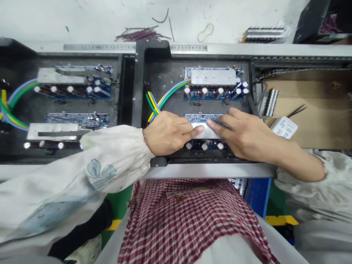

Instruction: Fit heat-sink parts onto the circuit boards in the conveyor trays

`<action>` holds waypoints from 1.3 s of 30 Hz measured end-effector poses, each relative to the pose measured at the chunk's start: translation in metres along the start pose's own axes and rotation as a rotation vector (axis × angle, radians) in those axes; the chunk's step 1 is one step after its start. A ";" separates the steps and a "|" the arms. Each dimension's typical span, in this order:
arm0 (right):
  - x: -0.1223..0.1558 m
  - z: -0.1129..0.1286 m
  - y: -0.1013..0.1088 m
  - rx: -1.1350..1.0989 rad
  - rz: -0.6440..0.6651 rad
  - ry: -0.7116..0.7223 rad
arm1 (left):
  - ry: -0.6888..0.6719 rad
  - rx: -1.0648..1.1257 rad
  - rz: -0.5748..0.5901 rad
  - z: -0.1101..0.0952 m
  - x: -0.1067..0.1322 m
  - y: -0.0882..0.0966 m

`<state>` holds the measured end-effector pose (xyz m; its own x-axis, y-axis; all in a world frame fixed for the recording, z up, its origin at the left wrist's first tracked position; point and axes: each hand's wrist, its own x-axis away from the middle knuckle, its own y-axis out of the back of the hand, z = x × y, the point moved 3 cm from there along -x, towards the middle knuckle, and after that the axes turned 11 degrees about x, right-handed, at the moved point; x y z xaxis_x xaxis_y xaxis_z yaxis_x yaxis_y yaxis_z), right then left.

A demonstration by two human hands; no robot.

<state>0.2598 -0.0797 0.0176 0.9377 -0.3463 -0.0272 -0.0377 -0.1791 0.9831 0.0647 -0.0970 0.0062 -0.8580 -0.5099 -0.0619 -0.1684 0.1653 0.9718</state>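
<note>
A blue circuit board (204, 117) with a flat silver heat sink (206, 133) and a row of capacitors lies near the front of the dark tray. My left hand (169, 132) is closed at the board's left end, its thumb pressed on the heat sink. At the right end, my right hand (242, 135) grips the board, one fingertip on the heat sink close to the left thumb. The undersides of both hands' fingers are partly hidden. Behind stands a second circuit board (214, 96) with a heat sink (213, 77) and coloured wires (176, 88).
The dark tray (165, 66) has a raised black bracket (139, 84) at its left. Two more boards sit in the left tray (115, 106). On the right are cardboard (316, 121) and a white packet (284, 127). A ruler (189, 47) and purple strips (143, 35) lie behind.
</note>
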 end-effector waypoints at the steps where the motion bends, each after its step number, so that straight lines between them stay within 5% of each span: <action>1: 0.000 -0.001 0.000 -0.005 0.007 -0.012 | 0.001 0.007 0.018 0.000 0.000 0.000; 10: -0.001 -0.010 0.000 -0.080 0.054 0.117 | -0.052 0.047 -0.038 -0.001 0.005 0.002; 22: -0.003 -0.009 0.003 -0.125 0.008 0.113 | -0.148 -0.023 -0.188 -0.004 0.005 0.006; 35: -0.002 -0.002 0.001 -0.084 -0.066 -0.032 | -0.144 -0.041 -0.221 -0.003 0.004 0.003; 39: 0.010 -0.012 0.015 -0.239 -0.012 -0.063 | -0.131 -0.070 -0.229 -0.002 0.004 0.005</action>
<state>0.2725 -0.0745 0.0339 0.9138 -0.4039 -0.0432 0.0635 0.0369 0.9973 0.0612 -0.1004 0.0109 -0.8578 -0.4125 -0.3065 -0.3352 -0.0031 0.9422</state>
